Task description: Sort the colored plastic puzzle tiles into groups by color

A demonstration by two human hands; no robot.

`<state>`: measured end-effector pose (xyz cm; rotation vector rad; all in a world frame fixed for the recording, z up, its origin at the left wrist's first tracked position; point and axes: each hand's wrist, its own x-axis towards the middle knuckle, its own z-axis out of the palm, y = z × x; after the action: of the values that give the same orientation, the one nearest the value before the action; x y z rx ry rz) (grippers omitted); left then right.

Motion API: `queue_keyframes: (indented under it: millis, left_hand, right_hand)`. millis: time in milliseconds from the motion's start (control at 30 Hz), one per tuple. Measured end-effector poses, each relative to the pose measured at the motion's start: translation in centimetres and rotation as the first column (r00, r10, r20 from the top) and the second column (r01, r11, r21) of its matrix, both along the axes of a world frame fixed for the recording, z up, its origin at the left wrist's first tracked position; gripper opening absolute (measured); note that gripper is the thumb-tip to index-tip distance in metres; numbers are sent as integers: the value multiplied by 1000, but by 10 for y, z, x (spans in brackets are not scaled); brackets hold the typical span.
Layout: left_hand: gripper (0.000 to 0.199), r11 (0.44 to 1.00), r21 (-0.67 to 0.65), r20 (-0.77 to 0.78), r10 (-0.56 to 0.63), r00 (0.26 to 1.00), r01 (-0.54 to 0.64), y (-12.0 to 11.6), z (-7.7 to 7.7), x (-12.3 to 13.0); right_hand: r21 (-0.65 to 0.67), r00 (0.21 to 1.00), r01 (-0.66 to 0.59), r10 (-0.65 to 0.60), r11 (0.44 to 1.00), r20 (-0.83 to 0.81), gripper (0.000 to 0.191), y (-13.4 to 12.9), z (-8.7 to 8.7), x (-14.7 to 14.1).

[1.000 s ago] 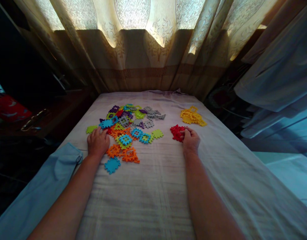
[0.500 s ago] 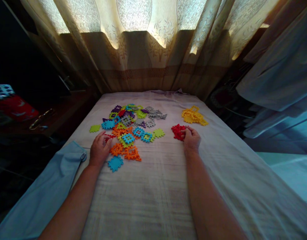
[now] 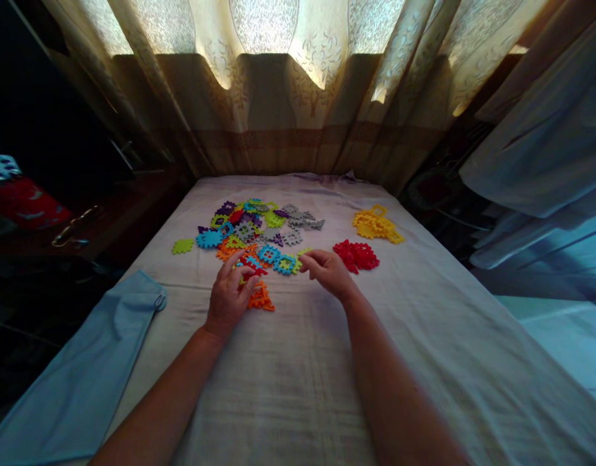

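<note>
My left hand (image 3: 231,294) is closed on a red interlocking tile (image 3: 255,265), above the near part of a mixed pile of notched plastic tiles. Orange tiles (image 3: 261,298) lie partly under its fingers. My right hand (image 3: 327,270) has its fingers curled together, with nothing seen in them, beside a lime green tile (image 3: 305,251) whose right part it hides. Just left of that lie blue square tiles (image 3: 284,264). A heap of red tiles (image 3: 358,256) rests to the right, behind my right hand.
Yellow tiles (image 3: 376,224) form a heap at the back right. Grey tiles (image 3: 301,219) lie at the pile's far side, and a lone lime green tile (image 3: 183,246) at its left. Light blue cloth (image 3: 98,362) hangs over the bed's left edge. Curtains (image 3: 278,97) hang behind.
My left hand has moved right with a red tile, over the pile's near part. My right hand has left the red heap and come left toward the pile.
</note>
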<state>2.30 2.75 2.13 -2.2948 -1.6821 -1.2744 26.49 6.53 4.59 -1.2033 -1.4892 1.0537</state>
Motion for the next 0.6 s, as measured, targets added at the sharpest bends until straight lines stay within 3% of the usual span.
queue_keyframes:
  millis: [100, 200, 600]
  left_hand:
    - [19, 1000, 3, 9, -11, 1000, 11, -1, -2, 4]
    - [21, 999, 24, -8, -44, 999, 45, -1, -3, 7]
    - [24, 997, 33, -53, -66, 996, 68, -2, -3, 12]
  right_hand:
    - [-131, 962, -273, 266, 953, -67, 32, -7, 6, -18]
    - [-184, 926, -367, 340, 912, -161, 30, -10, 6, -28]
    - [-216, 931, -324, 269, 921, -247, 15, -9, -2, -39]
